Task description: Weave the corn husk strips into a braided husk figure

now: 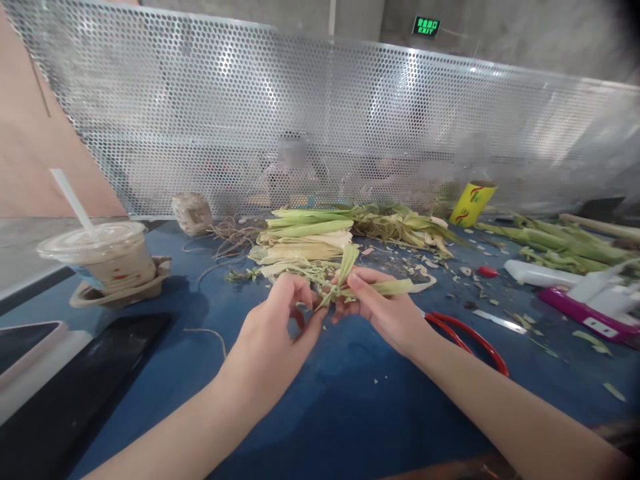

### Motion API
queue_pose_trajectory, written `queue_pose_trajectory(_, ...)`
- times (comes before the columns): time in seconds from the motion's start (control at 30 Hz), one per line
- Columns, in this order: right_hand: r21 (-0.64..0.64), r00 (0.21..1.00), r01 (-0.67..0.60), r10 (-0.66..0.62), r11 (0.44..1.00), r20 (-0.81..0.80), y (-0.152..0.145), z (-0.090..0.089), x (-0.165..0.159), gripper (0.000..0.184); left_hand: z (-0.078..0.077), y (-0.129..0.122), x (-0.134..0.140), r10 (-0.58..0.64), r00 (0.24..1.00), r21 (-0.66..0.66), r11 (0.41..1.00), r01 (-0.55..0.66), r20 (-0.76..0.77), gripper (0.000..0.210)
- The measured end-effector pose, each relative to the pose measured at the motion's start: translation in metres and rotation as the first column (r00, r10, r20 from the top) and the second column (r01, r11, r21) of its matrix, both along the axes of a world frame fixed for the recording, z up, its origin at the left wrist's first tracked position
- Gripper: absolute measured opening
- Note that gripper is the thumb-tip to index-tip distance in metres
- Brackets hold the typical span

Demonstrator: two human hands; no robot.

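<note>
Between my hands is a small knot of pale green corn husk strips [349, 264], one end sticking up and another reaching out to the right. My left hand [275, 333] pinches the lower left end of the strips between thumb and fingers. On the other side, my right hand [383, 305] grips the strips near the knot, thumb on top. Just beyond lies a layered stack of flat corn husks [305, 233], green at the back and yellowish nearer. Red-handled scissors [470, 340] lie partly hidden behind my right forearm.
A lidded drink cup [110, 257] with a straw stands at left, near a dark tablet [95, 387] and a ball of twine [192, 213]. Right are a knife blade [500, 321], purple power strip [585, 313], yellow container [473, 203] and green husks [565, 240]. Perforated metal screen [325, 113] behind.
</note>
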State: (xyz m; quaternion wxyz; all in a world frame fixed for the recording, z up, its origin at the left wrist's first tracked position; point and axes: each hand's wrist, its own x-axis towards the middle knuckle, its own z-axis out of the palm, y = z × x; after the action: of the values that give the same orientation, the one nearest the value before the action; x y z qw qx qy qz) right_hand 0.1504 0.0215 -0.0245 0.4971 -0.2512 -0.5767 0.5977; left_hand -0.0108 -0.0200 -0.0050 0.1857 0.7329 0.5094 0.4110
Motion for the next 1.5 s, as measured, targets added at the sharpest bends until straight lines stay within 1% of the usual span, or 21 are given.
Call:
queue_pose_trajectory(0.07,0.028,1.0,0.017,-0.017,0.999,0.011,0.001,-0.001,0.001,0.019,0.0,0.002,0.001,-0.037,0.999,-0.076,0.996,0.038,0.022,0.01)
queue_pose_trajectory(0.13,0.069,0.997,0.052,-0.055,0.996,0.046,0.0,-0.001,0.002,0.018,-0.001,0.004,0.002,-0.065,0.988,-0.159,0.983,0.087,0.137,0.009)
queue_pose_trajectory(0.27,0.122,0.983,0.112,-0.128,0.986,0.132,-0.002,0.0,0.001,0.016,-0.003,0.005,0.006,-0.063,0.915,-0.292,0.937,0.191,0.398,0.031)
queue_pose_trajectory(0.33,0.125,0.979,0.134,-0.151,0.983,0.134,-0.004,0.0,0.0,0.013,-0.004,0.005,0.009,-0.055,0.854,-0.327,0.909,0.256,0.517,0.033)
queue_pose_trajectory(0.4,0.134,0.985,0.136,-0.149,0.982,0.092,-0.006,0.0,-0.001,0.009,-0.004,0.004,0.012,-0.039,0.759,-0.356,0.867,0.349,0.65,0.03)
queue_pose_trajectory(0.43,0.139,0.988,0.132,-0.142,0.981,0.065,-0.006,0.0,-0.002,0.008,-0.004,0.004,0.013,-0.029,0.71,-0.373,0.836,0.403,0.704,0.029)
queue_pose_trajectory(0.5,0.141,0.992,0.122,-0.126,0.982,0.023,-0.007,-0.002,-0.003,0.007,-0.004,0.004,0.014,-0.004,0.636,-0.391,0.786,0.479,0.772,0.026)
queue_pose_trajectory(0.53,0.13,0.993,0.117,-0.12,0.985,0.013,-0.007,-0.003,-0.003,0.006,-0.004,0.004,0.014,0.0,0.623,-0.389,0.781,0.488,0.782,0.023)
queue_pose_trajectory(0.57,0.114,0.993,0.119,-0.12,0.986,0.005,-0.008,-0.003,-0.003,0.006,-0.004,0.005,0.013,-0.006,0.629,-0.378,0.795,0.474,0.777,0.019)
queue_pose_trajectory(0.6,0.097,0.993,0.12,-0.121,0.988,0.0,-0.008,-0.004,-0.004,0.006,-0.003,0.005,0.012,-0.024,0.654,-0.353,0.826,0.44,0.757,0.015)
queue_pose_trajectory(0.67,0.075,0.993,0.121,-0.121,0.99,-0.005,-0.008,-0.004,-0.005,0.007,-0.001,0.006,0.01,-0.077,0.738,-0.285,0.892,0.352,0.671,0.009)
queue_pose_trajectory(0.7,0.073,0.992,0.126,-0.125,0.989,-0.011,-0.008,-0.004,-0.006,0.007,0.0,0.006,0.009,-0.098,0.78,-0.252,0.915,0.315,0.618,0.007)
queue_pose_trajectory(0.77,0.077,0.99,0.141,-0.139,0.987,-0.034,-0.008,-0.004,-0.007,0.007,0.002,0.005,0.007,-0.123,0.829,-0.214,0.936,0.28,0.546,0.006)
queue_pose_trajectory(0.83,0.056,0.986,0.164,-0.162,0.985,-0.048,-0.009,-0.004,-0.009,0.006,0.004,0.004,0.006,-0.143,0.838,-0.236,0.922,0.306,0.527,0.01)
queue_pose_trajectory(0.93,0.0,0.976,0.208,-0.208,0.978,-0.07,-0.01,-0.004,-0.011,0.003,0.006,0.003,0.007,-0.162,0.828,-0.323,0.867,0.38,0.537,0.014)
queue_pose_trajectory(1.0,-0.011,0.969,0.227,-0.227,0.974,-0.099,-0.01,-0.004,-0.012,0.003,0.007,0.005,0.008,-0.162,0.822,-0.36,0.841,0.405,0.545,0.015)
queue_pose_trajectory(1.13,-0.038,0.961,0.251,-0.253,0.967,-0.107,-0.012,-0.002,-0.013,0.009,0.005,0.007,0.01,-0.156,0.814,-0.38,0.824,0.419,0.56,0.015)
queue_pose_trajectory(1.27,-0.075,0.961,0.259,-0.265,0.963,-0.079,-0.014,0.002,-0.01,0.008,0.003,0.006,0.013,-0.141,0.812,-0.392,0.82,0.417,0.567,0.012)
queue_pose_trajectory(1.37,-0.056,0.968,0.244,-0.246,0.968,-0.048,-0.011,0.001,-0.007,0.011,0.002,0.005,0.014,-0.131,0.8,-0.393,0.818,0.421,0.585,0.012)
queue_pose_trajectory(1.5,0.054,0.979,0.149,-0.155,0.987,0.129,-0.005,-0.002,-0.002,0.017,-0.001,0.007,0.012,-0.147,0.778,-0.356,0.827,0.436,0.611,0.012)
